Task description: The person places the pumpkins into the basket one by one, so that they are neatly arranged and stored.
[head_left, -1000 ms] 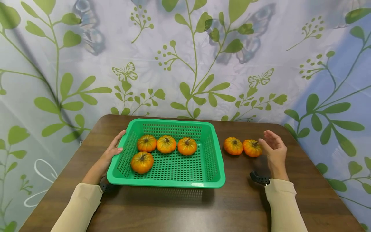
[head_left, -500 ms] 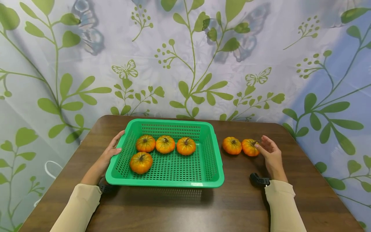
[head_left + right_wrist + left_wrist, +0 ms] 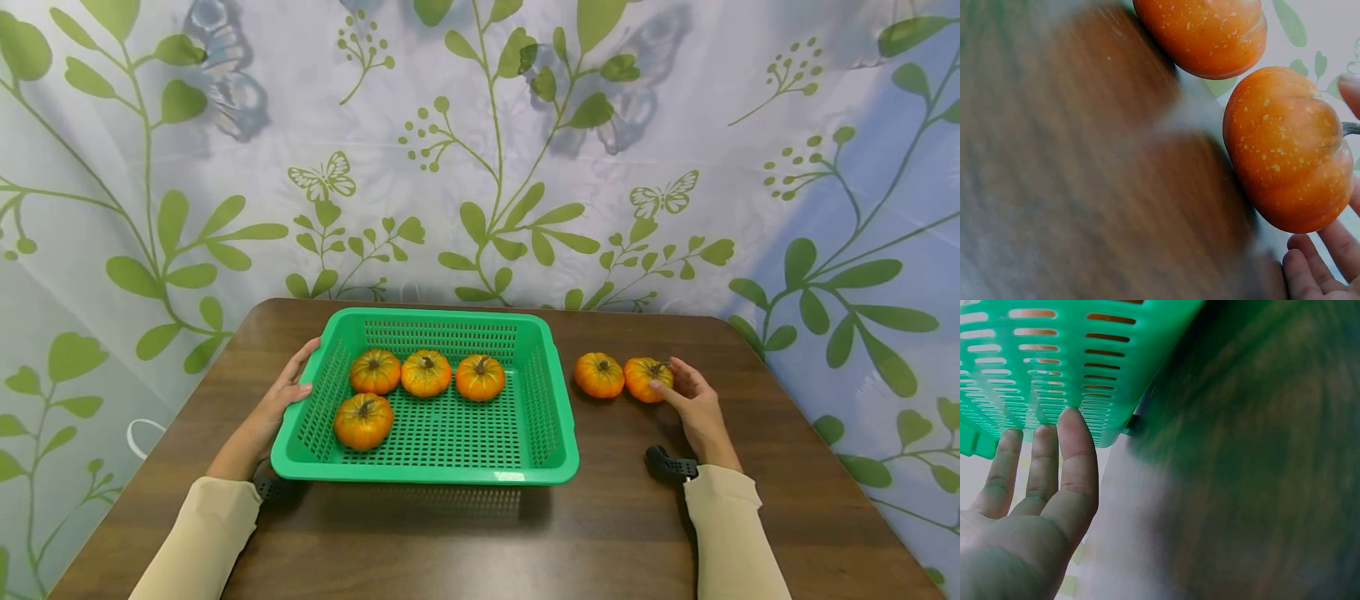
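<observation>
A green plastic basket [image 3: 423, 477] with slotted walls holds several small orange pumpkins [image 3: 363, 421]. My left hand [image 3: 281, 400] rests at its left side, thumb at the rim. In the left wrist view, extended fingers [image 3: 1079, 456] touch the outer wall from below. Right of the basket, two pumpkins sit side by side on the table. My right hand [image 3: 699, 412] is around the right side of the nearer-to-hand pumpkin [image 3: 1288, 150], thumb in front and fingers behind, not closed on it. The other pumpkin [image 3: 599, 375] lies just left of it.
The brown wooden table [image 3: 622, 533] runs back to a hanging cloth [image 3: 465, 150] printed with green leaves and butterflies. A black wrist-worn device [image 3: 670, 463] shows beside the right wrist. A white cord [image 3: 135, 440] hangs beyond the table's left edge.
My right hand has moved left to the rightmost pumpkin, its thumb now overlapping the pumpkin's front. My left hand stays at the basket, and the pumpkins keep their places.
</observation>
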Available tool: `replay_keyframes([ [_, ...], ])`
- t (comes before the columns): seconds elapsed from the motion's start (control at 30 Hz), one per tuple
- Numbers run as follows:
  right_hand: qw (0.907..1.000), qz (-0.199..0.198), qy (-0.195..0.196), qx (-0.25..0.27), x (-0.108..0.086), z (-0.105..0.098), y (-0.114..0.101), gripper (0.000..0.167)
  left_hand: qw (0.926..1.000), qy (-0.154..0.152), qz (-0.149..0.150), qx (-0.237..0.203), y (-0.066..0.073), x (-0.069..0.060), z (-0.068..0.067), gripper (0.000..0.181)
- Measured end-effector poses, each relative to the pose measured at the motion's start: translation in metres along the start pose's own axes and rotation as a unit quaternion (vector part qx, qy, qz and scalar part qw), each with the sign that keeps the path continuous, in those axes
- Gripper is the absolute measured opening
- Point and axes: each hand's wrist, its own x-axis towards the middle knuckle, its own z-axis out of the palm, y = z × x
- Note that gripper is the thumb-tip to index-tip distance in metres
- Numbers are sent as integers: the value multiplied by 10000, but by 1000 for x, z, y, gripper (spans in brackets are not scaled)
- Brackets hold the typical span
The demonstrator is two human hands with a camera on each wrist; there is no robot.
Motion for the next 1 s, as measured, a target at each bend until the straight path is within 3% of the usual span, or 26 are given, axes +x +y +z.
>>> replay_keyframes([
  [0.17, 9961, 21, -433, -765, -2, -1, -4, 82, 10000, 32, -5, -10, 1, -1, 2, 61],
  [0.33, 9929, 29, -568, -1047, -1, -2, -2, 84, 10000, -11, 4, -41, 2, 0, 3, 60],
  [1.0, 9940, -155, -277, -1045, -4, -1, -2, 82, 10000, 16, -57, 4, 3, -1, 4, 60],
])
